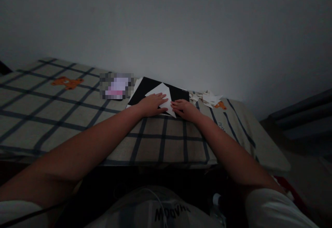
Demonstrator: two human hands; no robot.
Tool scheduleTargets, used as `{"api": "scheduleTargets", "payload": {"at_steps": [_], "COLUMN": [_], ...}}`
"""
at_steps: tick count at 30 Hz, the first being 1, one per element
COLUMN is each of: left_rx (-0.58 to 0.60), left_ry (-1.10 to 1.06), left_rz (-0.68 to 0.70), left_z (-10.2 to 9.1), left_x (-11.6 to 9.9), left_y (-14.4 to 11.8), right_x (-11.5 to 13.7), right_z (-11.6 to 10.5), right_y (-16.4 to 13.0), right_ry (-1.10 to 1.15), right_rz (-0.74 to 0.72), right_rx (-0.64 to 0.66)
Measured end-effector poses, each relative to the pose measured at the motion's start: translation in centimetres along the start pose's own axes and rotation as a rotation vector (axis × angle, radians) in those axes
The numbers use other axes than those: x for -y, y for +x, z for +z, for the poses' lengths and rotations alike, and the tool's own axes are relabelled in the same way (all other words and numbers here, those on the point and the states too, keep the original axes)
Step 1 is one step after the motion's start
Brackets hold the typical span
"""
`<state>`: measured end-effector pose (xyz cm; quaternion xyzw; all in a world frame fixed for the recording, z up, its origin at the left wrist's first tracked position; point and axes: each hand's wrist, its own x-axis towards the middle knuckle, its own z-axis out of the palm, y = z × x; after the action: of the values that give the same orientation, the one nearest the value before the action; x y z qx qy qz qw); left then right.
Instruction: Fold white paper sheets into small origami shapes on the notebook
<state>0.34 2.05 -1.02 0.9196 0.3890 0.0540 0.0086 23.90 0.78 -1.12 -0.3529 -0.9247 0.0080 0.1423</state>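
Under both palms, toward the far edge of the worktop, lies a white paper sheet [163, 96] folded to a pointed shape, and that is where my grip sits. My left hand [151, 104] lies flat with fingers spread, pressing down on the paper's near left part; my right hand [184, 110] rests beside it, fingertips touching the paper's near right corner. Neither hand is closed around anything: both are open and pressing, not pinching.

The paper rests on a black board [155, 89] that lies on the checked cloth [160, 141] covering the worktop, close to the far edge by the wall. I judge the sheet light, thin and easily creased, and likely to slide on the smooth board, so flat pressure suits it; to lift it I would take a free edge or the far point between thumb and finger.

Just left of the board sits a blurred-out item I cannot identify. To the right, near the far right corner, lies a heap of small paper scraps [207, 98], apart from my right hand. An orange bear print [67, 82] shows on the cloth well to the left.
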Motion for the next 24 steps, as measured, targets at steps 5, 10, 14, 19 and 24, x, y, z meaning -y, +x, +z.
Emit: {"api": "scheduleTargets", "payload": {"at_steps": [5, 10, 14, 19, 24], "left_rx": [0.006, 0.014, 0.007, 0.003, -0.01], "left_ry": [0.002, 0.005, -0.004, 0.0, -0.002], "left_rz": [-0.004, -0.007, -0.003, 0.001, -0.002], "left_z": [-0.2, -0.1, 0.0, -0.2, -0.1], "left_x": [-0.2, -0.1, 0.0, -0.2, -0.2], "left_y": [0.0, 0.1, 0.1, 0.0, 0.1], "right_x": [1.0, 2.4, 3.2, 3.5, 3.5], "right_z": [-0.5, -1.0, -1.1, -1.1, -0.9], "right_y": [-1.1, -2.2, -3.2, -4.1, -4.5], "right_ry": [0.026, 0.032, 0.001, -0.015, -0.013], "right_rz": [-0.025, -0.063, -0.095, -0.144, -0.161], "right_rx": [0.005, -0.018, -0.042, -0.07, -0.077]}}
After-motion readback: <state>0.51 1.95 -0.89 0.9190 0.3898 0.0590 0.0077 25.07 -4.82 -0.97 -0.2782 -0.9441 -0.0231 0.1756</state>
